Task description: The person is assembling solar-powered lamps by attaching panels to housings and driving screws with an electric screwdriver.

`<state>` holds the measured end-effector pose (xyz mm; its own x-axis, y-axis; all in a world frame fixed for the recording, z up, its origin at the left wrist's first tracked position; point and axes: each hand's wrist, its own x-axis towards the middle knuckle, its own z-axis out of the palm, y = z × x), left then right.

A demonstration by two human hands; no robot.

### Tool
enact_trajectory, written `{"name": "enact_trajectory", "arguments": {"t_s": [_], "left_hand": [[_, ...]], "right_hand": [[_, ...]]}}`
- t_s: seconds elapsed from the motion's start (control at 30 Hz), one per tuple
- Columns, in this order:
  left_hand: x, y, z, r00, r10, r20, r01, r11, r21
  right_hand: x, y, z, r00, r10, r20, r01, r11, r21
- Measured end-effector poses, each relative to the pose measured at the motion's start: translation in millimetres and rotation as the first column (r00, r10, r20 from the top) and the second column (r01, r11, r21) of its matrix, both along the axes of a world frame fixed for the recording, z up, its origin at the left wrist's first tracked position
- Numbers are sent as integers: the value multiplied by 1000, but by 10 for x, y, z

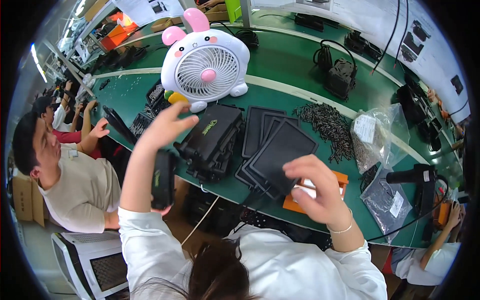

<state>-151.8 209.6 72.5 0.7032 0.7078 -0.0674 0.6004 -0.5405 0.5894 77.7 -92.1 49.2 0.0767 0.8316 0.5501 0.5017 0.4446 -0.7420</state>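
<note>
My left hand (pixel 169 124) is raised over the bench, fingers stretched and thumb apart, with nothing seen in it. Beside its fingertips stand black plastic cases (pixel 212 135) with a green-yellow mark on the top one. Just behind is a white fan (pixel 235 57) with pink rabbit ears. My right hand (pixel 317 187) hovers with bent, parted fingers and shows no object in its grasp. Under and left of it lie several overlapping flat black panels (pixel 282 152). An orange holder (pixel 344 179) with white pieces inside sits beneath that hand, partly hidden by it.
Loose black screws (pixel 327 127) lie heaped behind the panels, near clear bags (pixel 367 140) of small parts. A black corded power tool (pixel 425 187) stands at right. On the left, a co-worker (pixel 80 175) holds a black case (pixel 163 180). A corded black device (pixel 341 77) lies farther back.
</note>
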Motion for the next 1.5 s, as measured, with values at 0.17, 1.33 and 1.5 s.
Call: {"name": "enact_trajectory", "arguments": {"t_s": [0.17,1.33,1.5], "left_hand": [[-130,49,1120,925,-367,-97,379,908,178],[-50,-1538,-222,878,-131,460,-264,669,695],[-365,-905,-287,951,-57,304,-3,981,193]], "right_hand": [[-390,-512,399,726,677,-119,-572,691,443],[884,-1012,-568,742,-20,-670,187,966,178],[897,-1198,-596,821,-494,-287,454,869,-197]]}}
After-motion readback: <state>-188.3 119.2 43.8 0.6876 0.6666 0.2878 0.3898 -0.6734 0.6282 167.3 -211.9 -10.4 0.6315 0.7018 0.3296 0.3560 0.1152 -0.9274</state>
